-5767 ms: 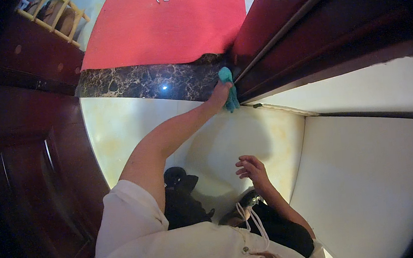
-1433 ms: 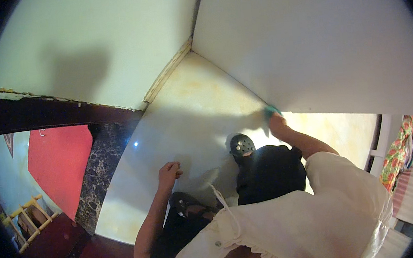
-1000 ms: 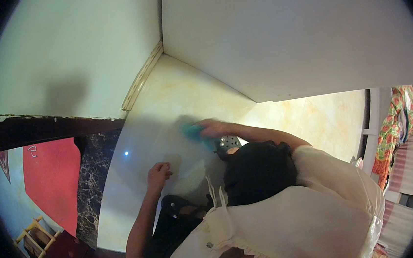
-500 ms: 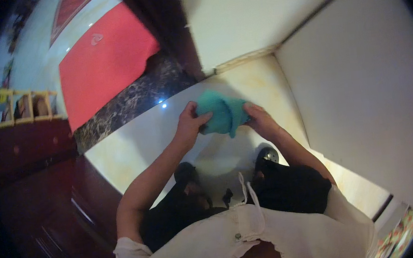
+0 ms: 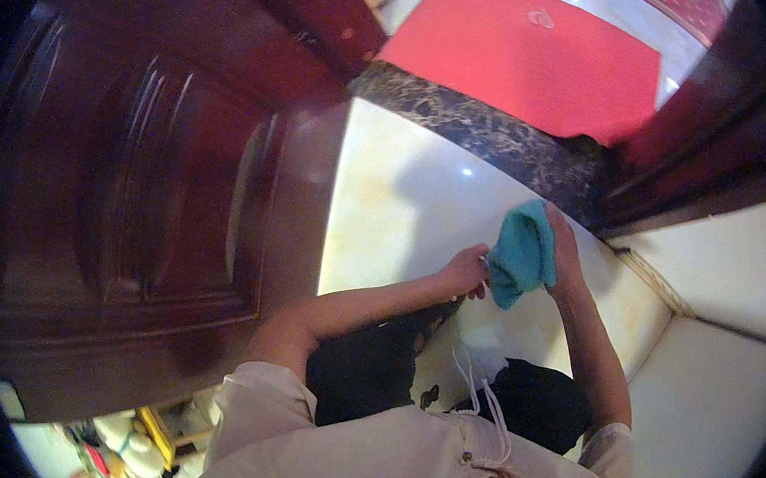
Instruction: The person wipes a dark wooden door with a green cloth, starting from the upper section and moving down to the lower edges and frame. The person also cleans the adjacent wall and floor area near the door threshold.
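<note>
A folded teal cloth (image 5: 521,259) is held up over the pale floor, right of the middle of the view. My right hand (image 5: 563,246) grips its right side, with the fingers mostly behind the fabric. At the cloth's left edge is my left hand (image 5: 468,272), its fingers curled in against the fabric. The cloth sags between the two hands, and its upper part is folded over.
A dark red panelled door (image 5: 158,168) stands open on the left. A dark marble threshold (image 5: 482,126) crosses ahead, with a red mat (image 5: 531,53) beyond it. Dark red door frame (image 5: 703,152) and white walls (image 5: 721,255) bound the right. Household items (image 5: 138,456) lie lower left.
My view has turned to the left, so the door and red mat now fill more of it. The cloth and both hands appear farther right, and the cloth is folded differently.
</note>
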Demonstrator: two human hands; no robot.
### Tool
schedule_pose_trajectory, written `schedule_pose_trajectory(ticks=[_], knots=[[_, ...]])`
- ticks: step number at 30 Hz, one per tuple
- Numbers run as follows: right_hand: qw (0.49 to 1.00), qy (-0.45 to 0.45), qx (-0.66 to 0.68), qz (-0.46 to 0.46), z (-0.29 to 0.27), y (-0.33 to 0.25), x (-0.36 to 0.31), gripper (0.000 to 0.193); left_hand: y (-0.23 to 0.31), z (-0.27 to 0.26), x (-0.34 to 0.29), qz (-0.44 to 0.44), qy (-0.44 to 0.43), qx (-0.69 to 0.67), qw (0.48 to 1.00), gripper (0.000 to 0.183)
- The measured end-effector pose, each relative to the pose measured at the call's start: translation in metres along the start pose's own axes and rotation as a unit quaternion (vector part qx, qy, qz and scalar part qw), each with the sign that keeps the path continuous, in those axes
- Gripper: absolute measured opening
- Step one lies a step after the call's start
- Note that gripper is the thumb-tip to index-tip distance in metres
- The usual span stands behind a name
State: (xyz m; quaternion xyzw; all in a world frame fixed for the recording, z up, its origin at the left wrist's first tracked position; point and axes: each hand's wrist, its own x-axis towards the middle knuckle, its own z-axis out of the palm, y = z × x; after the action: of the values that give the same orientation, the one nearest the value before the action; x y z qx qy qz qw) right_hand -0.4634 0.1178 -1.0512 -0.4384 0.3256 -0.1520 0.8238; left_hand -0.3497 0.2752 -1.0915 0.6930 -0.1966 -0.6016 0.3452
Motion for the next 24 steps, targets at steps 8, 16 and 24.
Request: schedule_pose_trajectory(ticks=[8, 16, 24], knots=[[0.983, -0.179, 0.012, -0.022, 0.110, -0.077, 0.019, 0.031, -0.091, -0.090, -0.091, 0.033, 0.309, -0.349, 0.884, 0.029], [0.924, -0.325, -0.200, 0.004, 0.103, -0.027, -0.002, 0.029, -0.307, -0.091, -0.356, 0.064, 0.778, -0.577, 0.242, 0.043], [0.916, -0.336, -0.205, 0.082, 0.062, 0.072, -0.035, 0.026, -0.142, -0.174, -0.546, 0.357, 0.777, -0.302, 0.421, 0.056]])
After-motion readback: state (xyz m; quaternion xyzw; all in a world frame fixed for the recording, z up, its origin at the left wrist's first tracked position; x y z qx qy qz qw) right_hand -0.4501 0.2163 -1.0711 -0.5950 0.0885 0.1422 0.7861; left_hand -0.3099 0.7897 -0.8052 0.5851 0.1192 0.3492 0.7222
